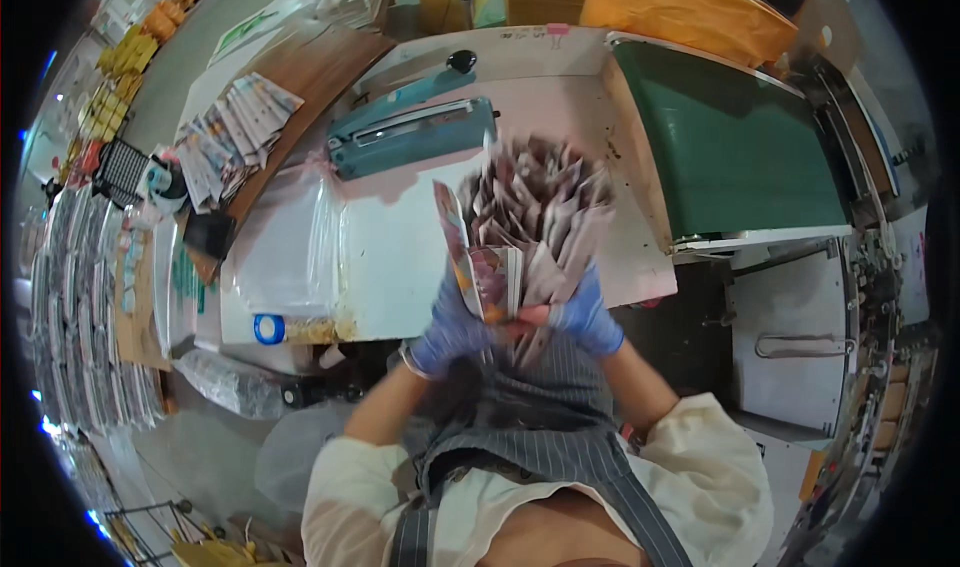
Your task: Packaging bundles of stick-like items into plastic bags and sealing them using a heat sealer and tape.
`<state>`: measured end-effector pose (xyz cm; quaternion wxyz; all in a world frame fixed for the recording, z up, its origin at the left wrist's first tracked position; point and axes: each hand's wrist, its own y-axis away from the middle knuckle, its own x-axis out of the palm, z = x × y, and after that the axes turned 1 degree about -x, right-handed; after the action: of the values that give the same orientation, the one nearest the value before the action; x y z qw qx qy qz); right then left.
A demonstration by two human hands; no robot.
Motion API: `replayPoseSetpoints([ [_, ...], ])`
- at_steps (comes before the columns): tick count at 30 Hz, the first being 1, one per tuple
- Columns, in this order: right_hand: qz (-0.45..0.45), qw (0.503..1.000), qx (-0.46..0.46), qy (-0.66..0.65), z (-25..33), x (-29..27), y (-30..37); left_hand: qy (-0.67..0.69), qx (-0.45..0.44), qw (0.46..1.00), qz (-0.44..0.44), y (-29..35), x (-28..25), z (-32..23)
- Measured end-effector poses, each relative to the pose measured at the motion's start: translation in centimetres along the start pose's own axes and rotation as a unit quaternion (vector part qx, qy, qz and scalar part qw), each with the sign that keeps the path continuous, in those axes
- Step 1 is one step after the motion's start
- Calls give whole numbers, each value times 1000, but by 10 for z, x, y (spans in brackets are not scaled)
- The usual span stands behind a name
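Left hand (pixel 448 322) and right hand (pixel 592 317) curl round a bundle of folded papers (pixel 542 202) beside the bench (pixel 395 257), apparently a gathering step whose next move calls for even pressure.

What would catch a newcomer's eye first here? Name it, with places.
The bundle of printed papers, held at the centre between the blue-gloved left hand and right hand, probably stands out most. Next come the teal device beyond it to the left and the dark green panel to the right.

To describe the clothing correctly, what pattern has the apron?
Dark grey apron with thin pale stripes; head view.
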<state>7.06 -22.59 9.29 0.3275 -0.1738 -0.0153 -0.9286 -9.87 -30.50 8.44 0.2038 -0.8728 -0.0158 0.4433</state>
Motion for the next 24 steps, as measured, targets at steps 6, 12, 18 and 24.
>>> replayPoseSetpoints([
  [6,198,769,-277,541,5,-14,-64,-3,57,997,-44,-31,-34,40],
  [12,175,960,-213,44,15,10,-74,473,79,867,-132,-53,-37,31],
  [18,190,916,-284,210,23,47,-89,541,-105,828,-101,-18,-23,29],
  [24,317,925,209,29,-26,55,-75,729,-377,571,-30,70,3,-2],
])
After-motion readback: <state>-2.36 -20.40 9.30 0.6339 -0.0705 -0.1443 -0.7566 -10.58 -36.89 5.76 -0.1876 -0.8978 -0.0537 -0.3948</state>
